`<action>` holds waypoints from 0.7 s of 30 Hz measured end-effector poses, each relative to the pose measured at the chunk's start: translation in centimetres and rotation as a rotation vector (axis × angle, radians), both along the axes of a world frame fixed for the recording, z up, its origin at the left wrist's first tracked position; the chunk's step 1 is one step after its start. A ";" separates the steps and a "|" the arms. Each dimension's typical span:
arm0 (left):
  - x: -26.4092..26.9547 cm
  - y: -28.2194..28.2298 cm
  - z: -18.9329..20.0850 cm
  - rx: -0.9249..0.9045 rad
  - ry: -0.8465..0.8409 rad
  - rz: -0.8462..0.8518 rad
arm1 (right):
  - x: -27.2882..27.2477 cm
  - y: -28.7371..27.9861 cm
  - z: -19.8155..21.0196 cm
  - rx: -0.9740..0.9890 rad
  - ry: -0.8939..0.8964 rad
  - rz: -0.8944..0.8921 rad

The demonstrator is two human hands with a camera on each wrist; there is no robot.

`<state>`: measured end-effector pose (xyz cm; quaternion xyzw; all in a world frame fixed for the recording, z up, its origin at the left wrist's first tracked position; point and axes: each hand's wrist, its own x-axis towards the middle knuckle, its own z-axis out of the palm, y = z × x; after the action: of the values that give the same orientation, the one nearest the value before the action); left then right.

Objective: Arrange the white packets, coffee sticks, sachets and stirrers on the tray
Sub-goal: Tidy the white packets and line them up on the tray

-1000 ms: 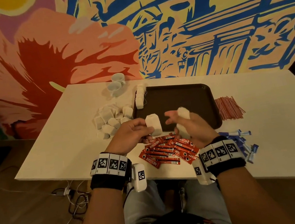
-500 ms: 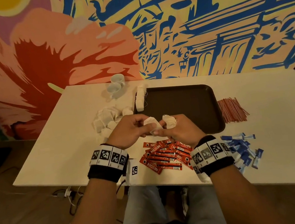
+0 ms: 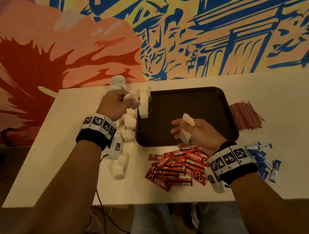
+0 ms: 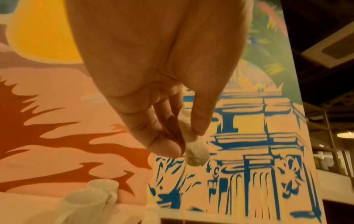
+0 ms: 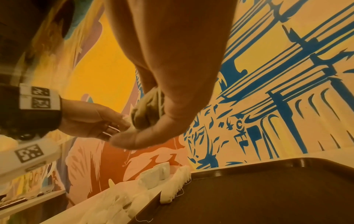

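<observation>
A dark brown tray (image 3: 191, 103) lies on the white table; a row of white packets (image 3: 144, 104) stands along its left edge. My left hand (image 3: 130, 102) hovers just left of that row and pinches one white packet (image 4: 196, 153) between thumb and fingers. Over the tray's front part, my right hand (image 3: 183, 129) holds white packets (image 3: 188, 119), seen close up as a packet (image 5: 146, 112) under the thumb. Red coffee sticks (image 3: 176, 168) lie in a heap before the tray. Blue sachets (image 3: 264, 160) are at the front right, red stirrers (image 3: 247, 115) right of the tray.
Two white cups (image 3: 117, 82) stand at the back, left of the tray. Loose white packets (image 3: 129, 124) are piled beside the tray's left edge, with a few more (image 3: 119, 170) nearer the front. A painted wall rises directly behind the table. Cables hang below the front edge.
The hands were together at the tray's front edge, above the coffee sticks. My left hand has carried one white packet back and left to the row; my right hand stays over the tray's front.
</observation>
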<state>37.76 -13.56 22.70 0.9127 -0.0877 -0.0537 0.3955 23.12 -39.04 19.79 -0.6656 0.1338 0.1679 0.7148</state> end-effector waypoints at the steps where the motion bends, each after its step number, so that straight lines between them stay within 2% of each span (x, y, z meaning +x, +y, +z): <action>1: 1.1 -0.2 -0.6 0.037 0.006 0.003 | 0.3 -0.1 0.0 0.010 -0.003 -0.016; 5: 4.6 -0.9 -3.7 0.139 0.079 -0.017 | 1.7 -0.4 0.2 0.017 -0.003 -0.079; 9: 6.4 -1.9 -6.7 0.322 0.097 -0.105 | 3.0 -0.6 -0.1 0.028 0.021 -0.074; 15: 8.2 -3.5 -9.6 0.501 0.254 -0.211 | 4.6 -0.5 -0.8 0.023 0.040 -0.061; 18: 9.1 -3.9 -10.7 0.553 0.277 -0.228 | 5.1 -0.4 -1.4 0.036 0.054 -0.062; 21: 10.0 -4.1 -11.3 0.527 0.230 -0.161 | 5.3 -0.3 -2.0 0.045 0.079 -0.071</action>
<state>47.73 -17.69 11.36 0.9620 -0.0972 -0.2088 0.1467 28.40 -39.32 17.80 -0.6370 0.1816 0.1718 0.7292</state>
